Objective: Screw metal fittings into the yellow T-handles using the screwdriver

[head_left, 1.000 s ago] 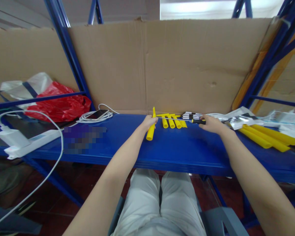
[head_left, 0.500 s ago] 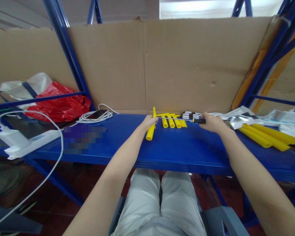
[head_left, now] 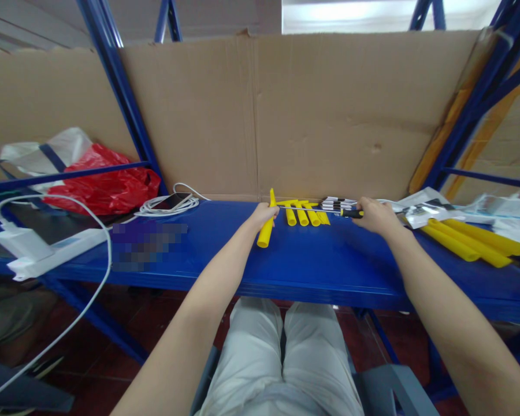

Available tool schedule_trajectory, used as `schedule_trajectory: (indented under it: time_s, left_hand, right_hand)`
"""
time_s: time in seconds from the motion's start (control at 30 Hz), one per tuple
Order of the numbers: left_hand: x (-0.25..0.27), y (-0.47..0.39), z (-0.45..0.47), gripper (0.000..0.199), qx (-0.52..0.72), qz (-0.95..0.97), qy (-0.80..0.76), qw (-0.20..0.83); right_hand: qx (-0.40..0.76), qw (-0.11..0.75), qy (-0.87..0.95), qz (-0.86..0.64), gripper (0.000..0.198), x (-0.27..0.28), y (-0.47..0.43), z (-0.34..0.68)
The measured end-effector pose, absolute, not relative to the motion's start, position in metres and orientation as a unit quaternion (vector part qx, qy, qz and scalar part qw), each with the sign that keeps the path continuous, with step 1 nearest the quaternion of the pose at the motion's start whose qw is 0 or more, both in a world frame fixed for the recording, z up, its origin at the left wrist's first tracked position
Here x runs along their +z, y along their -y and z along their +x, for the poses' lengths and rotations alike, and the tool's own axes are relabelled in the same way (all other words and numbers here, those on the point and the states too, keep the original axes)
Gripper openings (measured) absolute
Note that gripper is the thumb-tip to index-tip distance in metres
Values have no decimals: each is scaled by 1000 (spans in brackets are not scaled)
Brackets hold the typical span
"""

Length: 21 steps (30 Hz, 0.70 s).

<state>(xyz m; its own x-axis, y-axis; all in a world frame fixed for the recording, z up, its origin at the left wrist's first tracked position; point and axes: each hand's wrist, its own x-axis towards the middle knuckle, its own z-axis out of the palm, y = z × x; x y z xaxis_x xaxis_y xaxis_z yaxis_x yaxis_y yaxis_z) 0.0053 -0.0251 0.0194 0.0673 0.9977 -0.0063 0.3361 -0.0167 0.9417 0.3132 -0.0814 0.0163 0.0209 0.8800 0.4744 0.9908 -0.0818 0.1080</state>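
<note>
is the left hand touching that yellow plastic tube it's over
Touching. The head view shows the left hand closed around the upper part of the yellow plastic tube, whose lower end juts out below the fingers, above the blue metal shelf.

A blue bench [head_left: 312, 271] runs across the scene, backed by a tall cardboard sheet [head_left: 320, 110] at its far edge. At far left a red plastic bag [head_left: 106, 182] lies against a white bag [head_left: 47, 151]. Near them a phone [head_left: 171, 201] rests on a coiled white cable [head_left: 164, 207]. A white power strip [head_left: 47, 249] sits at the left edge. At right, long yellow tubes [head_left: 472, 242] lie beside clear plastic packets [head_left: 498, 208].
</note>
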Motion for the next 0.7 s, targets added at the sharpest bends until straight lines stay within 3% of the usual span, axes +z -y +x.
schedule_trajectory:
  time_s: [0.17, 0.4, 0.7]
  left_hand:
    - [19, 24, 5, 17, 393, 597, -558, 422]
    - [17, 23, 4, 14, 394, 601, -556, 417]
    - [18, 25, 6, 16, 389, 607, -551, 420]
  right_hand:
    - [-209, 133, 650, -718, 35, 17, 83, 311]
    - [-175, 77, 675, -713, 38, 18, 82, 311]
    - [-246, 139, 661, -695, 35, 19, 89, 310]
